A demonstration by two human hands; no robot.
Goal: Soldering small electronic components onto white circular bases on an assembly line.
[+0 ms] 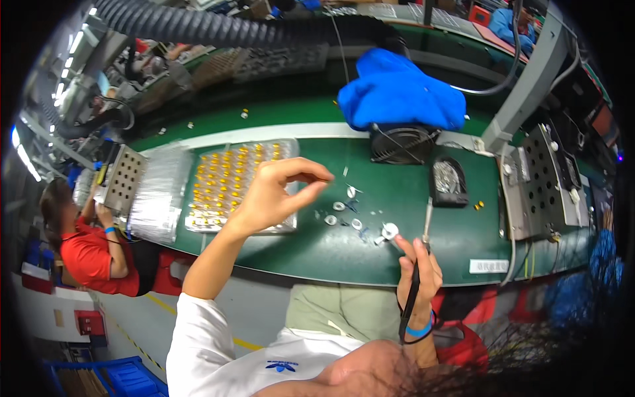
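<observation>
My left hand (pixel 274 192) is raised over the bench beside the tray, thumb and forefinger pinched together; whatever lies between the fingertips is too small to make out. My right hand (pixel 420 268) grips a soldering iron (pixel 428 221), its metal shaft pointing away from me and its black cord running down past my wrist. A small white round part (pixel 390 231) lies close to my right fingertips. Several similar white parts (pixel 338 206) and bits of wire are scattered on the green bench (pixel 317 255) between my hands. Left of them, a clear tray (pixel 288 149) holds rows of yellow-topped parts.
A black holder (pixel 454 197) with metal shavings stands beyond the iron. Behind it, a fan (pixel 400 143) carries a blue cloth (pixel 403 89). A perforated metal box (pixel 539 182) stands at right. At far left, a co-worker in red (pixel 96 255) sits by stacked clear trays (pixel 159 192).
</observation>
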